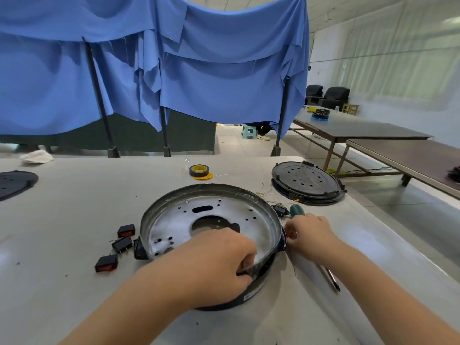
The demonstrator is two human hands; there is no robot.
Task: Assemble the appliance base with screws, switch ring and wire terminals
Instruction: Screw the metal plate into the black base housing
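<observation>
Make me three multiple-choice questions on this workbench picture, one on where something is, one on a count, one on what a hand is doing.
1. Where does the roll of yellow-cored black tape lie?
A. beyond the round metal appliance base
B. inside it
C. under the right hand

2. How many black rocker switches with red faces lie loose left of the base?
A. one
B. three
C. five

3. What is the left hand doing?
A. resting flat on the table
B. holding tape
C. gripping the base's near rim

Answers: 1 A, the tape sits farther back on the table; 2 B, three are visible; 3 C, its fingers curl over the rim.
</observation>
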